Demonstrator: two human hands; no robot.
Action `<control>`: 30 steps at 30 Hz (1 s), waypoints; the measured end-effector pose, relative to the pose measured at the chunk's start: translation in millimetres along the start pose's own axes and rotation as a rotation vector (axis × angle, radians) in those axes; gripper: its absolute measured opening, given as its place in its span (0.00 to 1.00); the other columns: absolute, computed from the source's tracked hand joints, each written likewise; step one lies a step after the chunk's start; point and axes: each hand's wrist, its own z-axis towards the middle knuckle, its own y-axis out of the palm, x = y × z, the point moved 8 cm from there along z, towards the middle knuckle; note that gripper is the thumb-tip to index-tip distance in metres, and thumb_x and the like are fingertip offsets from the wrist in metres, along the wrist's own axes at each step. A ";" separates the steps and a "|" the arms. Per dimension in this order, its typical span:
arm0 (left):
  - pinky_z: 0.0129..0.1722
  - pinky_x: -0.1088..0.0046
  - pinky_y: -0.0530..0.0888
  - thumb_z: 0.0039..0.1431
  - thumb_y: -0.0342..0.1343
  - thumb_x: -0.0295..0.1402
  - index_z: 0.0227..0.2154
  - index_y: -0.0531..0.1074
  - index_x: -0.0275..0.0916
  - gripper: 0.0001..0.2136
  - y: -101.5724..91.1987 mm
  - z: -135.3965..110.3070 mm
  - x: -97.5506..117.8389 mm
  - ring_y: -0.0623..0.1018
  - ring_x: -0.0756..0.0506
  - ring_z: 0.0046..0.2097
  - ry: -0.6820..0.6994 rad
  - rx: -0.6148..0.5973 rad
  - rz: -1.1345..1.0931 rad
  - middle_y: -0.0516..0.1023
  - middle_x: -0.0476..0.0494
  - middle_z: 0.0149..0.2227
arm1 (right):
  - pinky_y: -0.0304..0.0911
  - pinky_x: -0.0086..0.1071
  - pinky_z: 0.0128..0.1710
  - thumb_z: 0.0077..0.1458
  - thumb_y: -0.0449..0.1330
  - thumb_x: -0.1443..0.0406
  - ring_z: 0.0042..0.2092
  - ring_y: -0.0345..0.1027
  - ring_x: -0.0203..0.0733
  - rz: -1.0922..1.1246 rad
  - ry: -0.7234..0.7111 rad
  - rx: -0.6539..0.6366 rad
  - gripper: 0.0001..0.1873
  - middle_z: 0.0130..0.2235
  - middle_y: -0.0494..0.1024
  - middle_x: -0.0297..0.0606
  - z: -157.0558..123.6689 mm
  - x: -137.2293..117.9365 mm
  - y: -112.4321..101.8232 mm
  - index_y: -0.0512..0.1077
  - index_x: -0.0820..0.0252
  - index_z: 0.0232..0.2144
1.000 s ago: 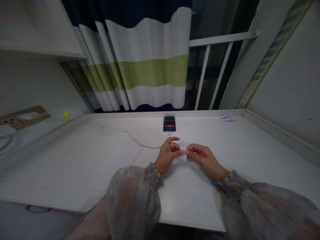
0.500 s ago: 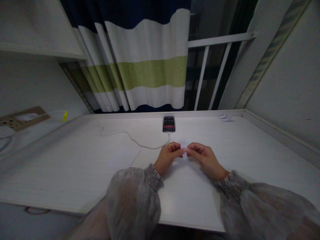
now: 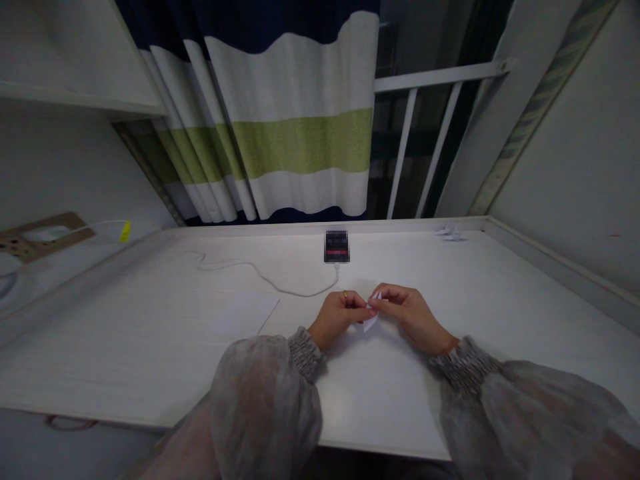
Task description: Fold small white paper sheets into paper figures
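Note:
A small folded piece of white paper is pinched between both my hands just above the white table. My left hand, with a ring on one finger, grips its left side with curled fingers. My right hand pinches its top right with fingertips pressed together. Most of the paper is hidden by my fingers; only a pointed lower tip and a small upper corner show. Loose grey sleeves cover both my forearms.
A phone lies at the table's back edge with a white cable running left. A flat white sheet lies left of my hands. Small folded paper pieces sit at the far right corner. Striped curtain and white railing stand behind.
My hands have drawn closer together and the paper has turned: its upper tip, standing up between the fingers before, is now mostly covered, with the lower point sticking out below.

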 end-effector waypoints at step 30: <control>0.23 0.77 0.55 0.29 0.65 0.33 0.14 0.66 0.34 0.12 3.9 0.7 -1.4 0.60 0.56 0.20 -0.040 -0.067 0.024 0.64 0.54 0.15 | 0.54 0.30 0.31 0.41 0.62 0.63 0.28 0.59 0.34 0.063 0.007 -0.002 0.08 0.22 0.69 0.31 -2.2 -0.7 0.6 0.70 0.60 0.17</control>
